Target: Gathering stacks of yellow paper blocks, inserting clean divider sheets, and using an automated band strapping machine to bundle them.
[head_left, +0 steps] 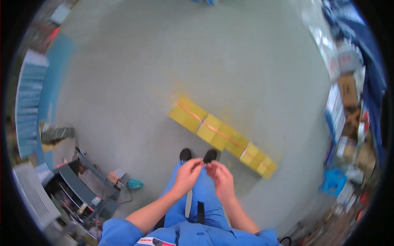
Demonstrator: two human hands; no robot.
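Observation:
Both my hands are raised in front of my legs, close together at the fingertips. On my left hand [188, 175] the thumb and fingers are drawn into a pinch. My right hand [221, 177] has its fingers bent toward the left one in a similar pinch. Whatever lies between the fingertips is too small and blurred to make out. Just beyond my shoes, a slanting row of yellow blocks [211, 128] lies on the floor, with an orange strip running along much of its top. Neither hand touches the row.
Grey floor [164, 61] spreads ahead. At lower left stands a dark cart-like unit [78, 186] with tools and cables, a teal object [135, 184] beside it. Light-blue stacked sheets [29, 102] line the left. Cartons [348, 90] and a blue stool [333, 181] are at right.

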